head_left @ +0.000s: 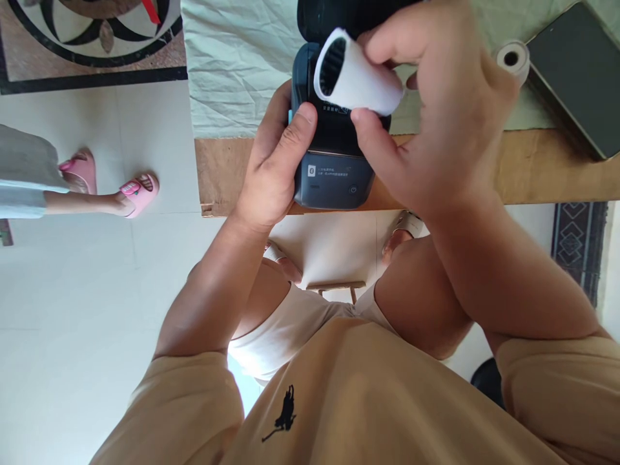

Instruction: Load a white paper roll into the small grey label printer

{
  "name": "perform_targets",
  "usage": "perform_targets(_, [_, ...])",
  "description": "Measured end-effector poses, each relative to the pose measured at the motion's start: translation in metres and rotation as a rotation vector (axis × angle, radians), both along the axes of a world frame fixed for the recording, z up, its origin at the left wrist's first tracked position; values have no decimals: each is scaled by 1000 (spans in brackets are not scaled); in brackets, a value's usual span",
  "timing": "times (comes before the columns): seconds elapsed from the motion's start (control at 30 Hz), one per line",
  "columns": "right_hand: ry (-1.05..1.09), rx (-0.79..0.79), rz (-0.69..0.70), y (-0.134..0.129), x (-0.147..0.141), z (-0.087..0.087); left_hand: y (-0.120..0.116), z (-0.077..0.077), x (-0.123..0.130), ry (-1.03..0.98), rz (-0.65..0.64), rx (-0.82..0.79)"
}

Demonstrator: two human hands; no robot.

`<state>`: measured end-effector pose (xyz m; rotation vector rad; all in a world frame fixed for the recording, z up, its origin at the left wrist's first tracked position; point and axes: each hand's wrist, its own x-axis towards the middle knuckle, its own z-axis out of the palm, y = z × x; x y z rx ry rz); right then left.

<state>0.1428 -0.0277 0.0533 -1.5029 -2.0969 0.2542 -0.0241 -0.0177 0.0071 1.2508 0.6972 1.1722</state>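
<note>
A dark blue device [334,181] with its black lid [324,19] raised is held at the table's front edge. My left hand [278,158] grips its left side, thumb on the rim and fingers behind. Over the open compartment, my right hand [431,103] pinches a white paper roll [371,84] between thumb and fingers. The roll is tilted, its hollow dark end facing left. Small print and a power symbol show on the device's front. The inside of the compartment is partly hidden by the roll.
A green cloth [232,71] covers the wooden table [223,174]. On the right lie a small white roll [512,59] and a dark flat box [576,77]. At the left, a person's feet in pink sandals [143,192] stand on the tiled floor. A stool [336,286] shows below.
</note>
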Motion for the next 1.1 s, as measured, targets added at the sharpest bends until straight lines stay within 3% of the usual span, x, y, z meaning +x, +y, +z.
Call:
perform_targets(0.1, [-103, 240, 55, 4, 0, -3, -5, 8, -2, 39, 30, -81])
perform_targets(0.23, [-60, 304, 90, 6, 2, -8, -8, 14, -3, 93, 36, -85])
perform_targets(0.4, [10, 449, 181, -5, 0, -10, -8, 12, 0, -6, 94, -89])
perform_targets(0.67, [23, 387, 303, -12, 6, -14, -10, 5, 0, -62, -3, 35])
perform_targets(0.9, [230, 297, -33, -8, 21, -12, -8, 2, -1, -79, -11, -48])
perform_targets(1.1, [503, 383, 69, 0, 23, -17, -5, -2, -3, -57, -37, -31])
